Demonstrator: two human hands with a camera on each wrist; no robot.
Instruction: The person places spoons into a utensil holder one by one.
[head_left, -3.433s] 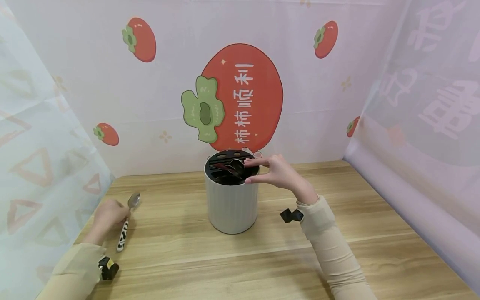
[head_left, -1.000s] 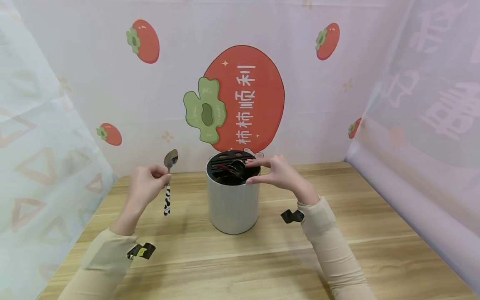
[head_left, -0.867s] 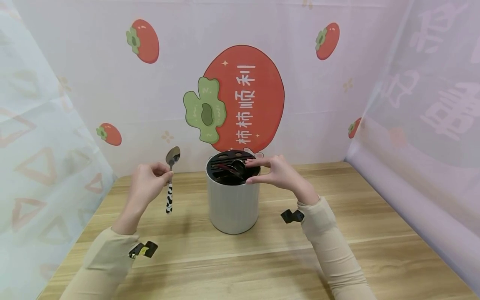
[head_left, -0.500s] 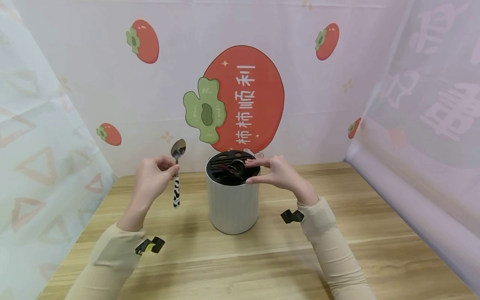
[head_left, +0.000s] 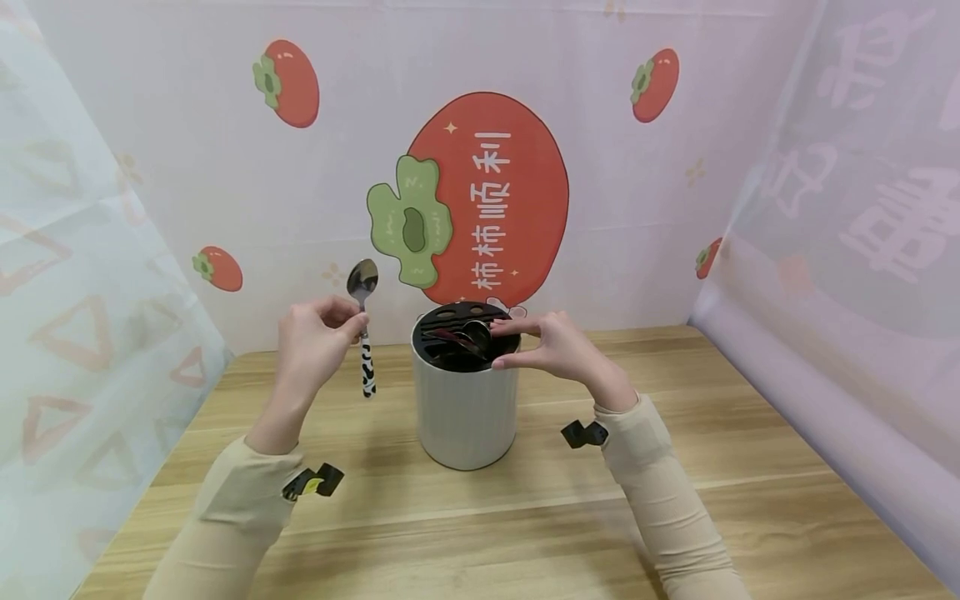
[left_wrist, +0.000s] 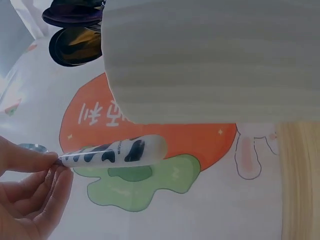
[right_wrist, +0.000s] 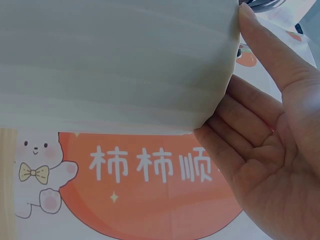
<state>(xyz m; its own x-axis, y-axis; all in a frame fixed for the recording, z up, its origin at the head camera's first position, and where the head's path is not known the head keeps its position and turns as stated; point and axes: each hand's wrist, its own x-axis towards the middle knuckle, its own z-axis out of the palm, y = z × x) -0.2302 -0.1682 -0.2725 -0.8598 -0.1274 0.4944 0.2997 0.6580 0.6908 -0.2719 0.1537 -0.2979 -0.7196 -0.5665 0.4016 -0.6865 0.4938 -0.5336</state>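
Observation:
My left hand (head_left: 313,340) pinches a spoon (head_left: 367,367) between thumb and fingers, near where the metal neck meets the white handle with black patches. The spoon is upright above the table, bowl up and handle down, just left of a white ribbed utensil holder (head_left: 465,421). In the left wrist view its handle (left_wrist: 117,152) points toward the holder's side. My right hand (head_left: 555,343) holds the holder's right side at the rim, thumb in front and fingers behind. Dark, shiny spoons (head_left: 474,335) lie in the holder's black slotted top (head_left: 431,346).
The holder stands on a wood-grain table (head_left: 480,542), toward its back. Behind rises a pale backdrop (head_left: 337,167) printed with red persimmons. Hanging sheets close off the left and right sides. A small black camera (head_left: 315,482) is strapped at each wrist.
My left hand has lifted the spoon from the left side of the table and carried it up and right toward the holder. The right hand keeps its place on the holder.

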